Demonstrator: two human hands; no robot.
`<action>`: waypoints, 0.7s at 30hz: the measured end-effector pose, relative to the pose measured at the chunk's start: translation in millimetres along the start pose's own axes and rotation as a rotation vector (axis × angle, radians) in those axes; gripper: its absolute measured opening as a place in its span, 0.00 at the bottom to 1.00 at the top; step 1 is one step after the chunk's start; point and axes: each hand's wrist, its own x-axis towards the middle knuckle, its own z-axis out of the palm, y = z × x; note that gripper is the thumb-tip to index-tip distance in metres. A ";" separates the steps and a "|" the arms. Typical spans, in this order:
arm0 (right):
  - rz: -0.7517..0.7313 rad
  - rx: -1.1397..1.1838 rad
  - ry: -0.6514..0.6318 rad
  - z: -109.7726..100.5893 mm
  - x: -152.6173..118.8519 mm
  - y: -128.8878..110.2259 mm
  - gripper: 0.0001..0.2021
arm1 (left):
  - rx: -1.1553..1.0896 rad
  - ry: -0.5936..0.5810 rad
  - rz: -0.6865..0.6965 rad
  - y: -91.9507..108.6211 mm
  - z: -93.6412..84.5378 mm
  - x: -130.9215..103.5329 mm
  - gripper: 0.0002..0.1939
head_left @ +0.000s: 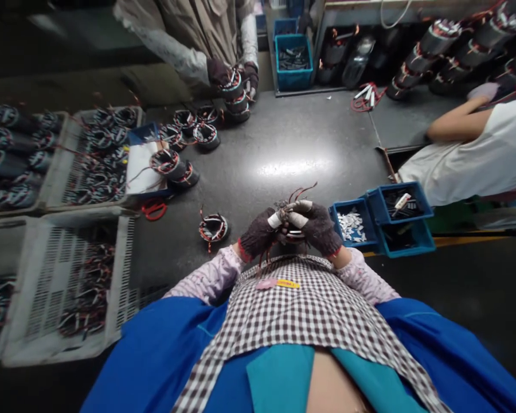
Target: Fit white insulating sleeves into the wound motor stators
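Note:
Both my hands wear dark knitted gloves with pale wrapping on some fingers, and they meet over a motor stator (295,234) close to my apron. My left hand (260,232) is closed at the stator's wires. Opposite it, my right hand (313,225) has its wrapped fingers bent in over the top, pinching among the wires. Reddish-brown leads (303,190) stick up beyond the fingers. Most of the stator is hidden by the gloves. Left of my hands, another wound stator (214,228) stands on the dark table (249,172).
Blue bins (352,221) of small white pieces and dark sleeves (404,203) sit at right. Red scissors (153,209) lie left, near several stators (176,166) and grey crates (75,275). Across the table, a co-worker's gloved hands (234,77) hold stacked stators; another person's arm (460,117) rests at right.

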 end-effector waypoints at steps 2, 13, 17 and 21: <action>-0.013 -0.011 0.132 -11.1 -0.6 3.0 0.16 | 0.182 0.016 0.059 1.7 -2.1 -0.9 0.30; -0.156 -0.283 0.508 -15.0 22.6 48.9 0.13 | 1.329 -0.202 0.126 -12.0 51.9 4.2 0.23; -0.080 -0.491 0.328 -7.9 63.0 30.4 0.15 | 1.391 -0.299 0.099 -4.8 47.3 9.4 0.17; -0.119 -0.300 0.449 -49.0 39.0 46.5 0.13 | 1.416 -0.275 0.043 -1.4 41.2 16.6 0.18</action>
